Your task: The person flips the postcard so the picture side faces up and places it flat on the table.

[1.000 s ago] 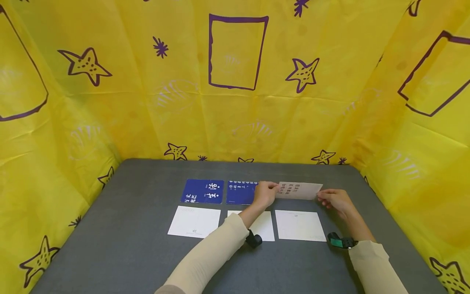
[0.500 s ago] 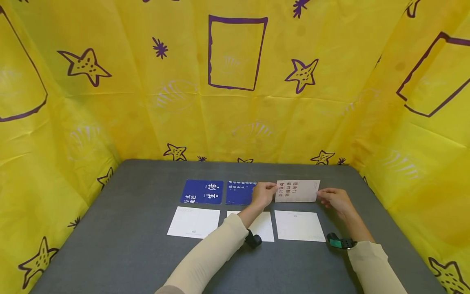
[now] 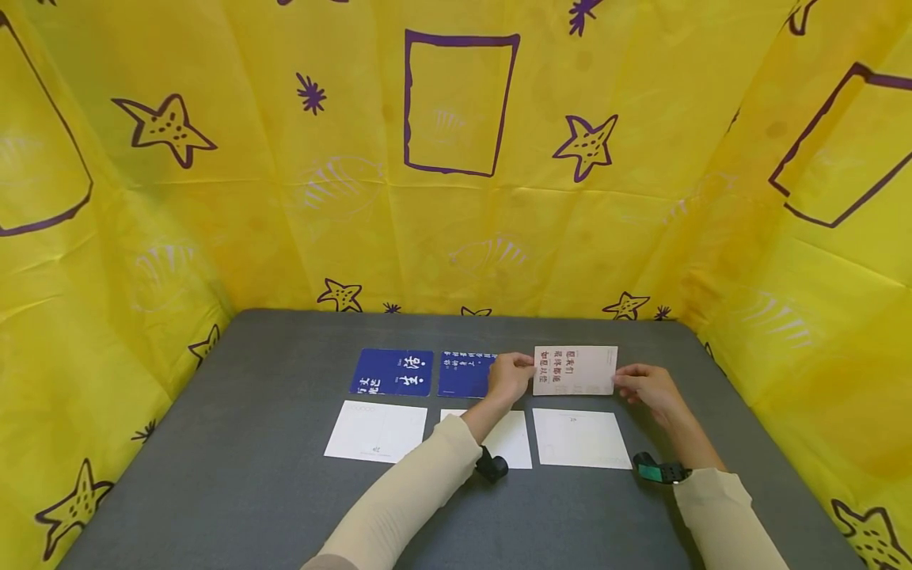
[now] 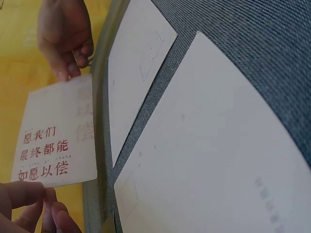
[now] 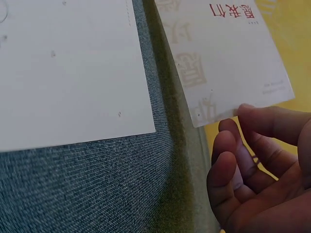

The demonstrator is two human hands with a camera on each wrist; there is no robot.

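A pale pink postcard [image 3: 587,372] with red Chinese characters is held up between both hands at the right end of the back row. My left hand [image 3: 509,378] pinches its left edge between thumb and fingers, as the left wrist view shows close up. Its right edge is pinched by my right hand [image 3: 651,388], thumb on the printed face. Left of it lie two blue postcards with white lettering: a near one [image 3: 463,376], partly covered by my left hand, and a farther one [image 3: 392,372]. In front of the pink postcard lies a white card [image 3: 580,438].
Two more white cards make up the front row: a left one [image 3: 376,430] and a middle one [image 3: 514,439], partly hidden under my left forearm. Everything sits on a dark grey table [image 3: 235,475]. A yellow patterned cloth [image 3: 456,222] hangs around its back and sides.
The pink postcard has shifted slightly left and its printed face has turned more toward the head camera. Both hands keep their pinch on it; the other cards stay put.
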